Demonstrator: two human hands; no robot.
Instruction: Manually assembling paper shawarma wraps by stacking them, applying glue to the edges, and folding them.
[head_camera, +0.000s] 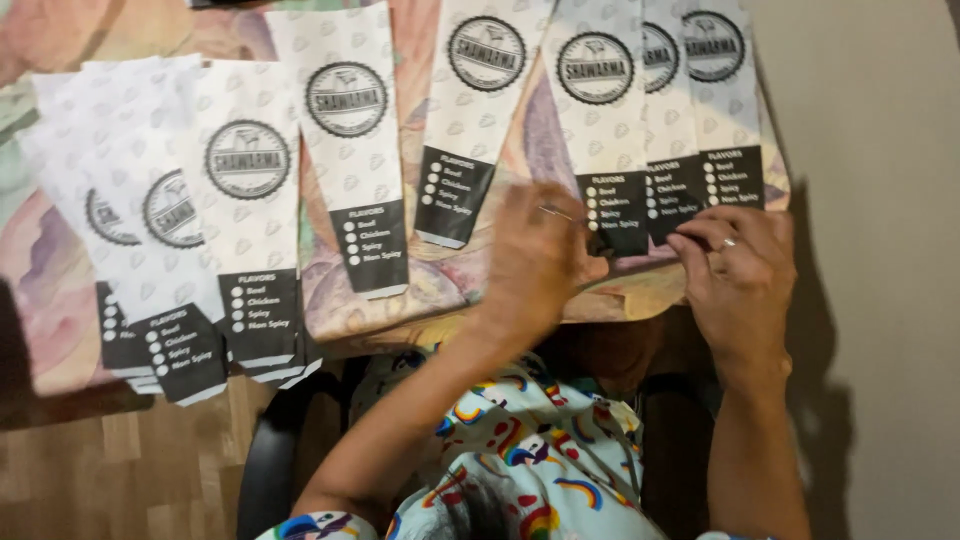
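The left hand (535, 262) lies blurred, fingers loosely curled, over the lower end of a white paper bag (597, 110) with a black band. The right hand (738, 265) rests beside it, fingertips pressed on the bottom edge of the neighbouring bag (716, 100). More such bags (245, 200) fan leftward across the patterned worktop (340, 300).

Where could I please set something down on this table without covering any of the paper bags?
Bare patterned tablecloth shows at the left edge beside the fanned pile of bags, and in strips either side of the single bag. It is crowded on the right, where the left hand and right hand rest on overlapping bags.
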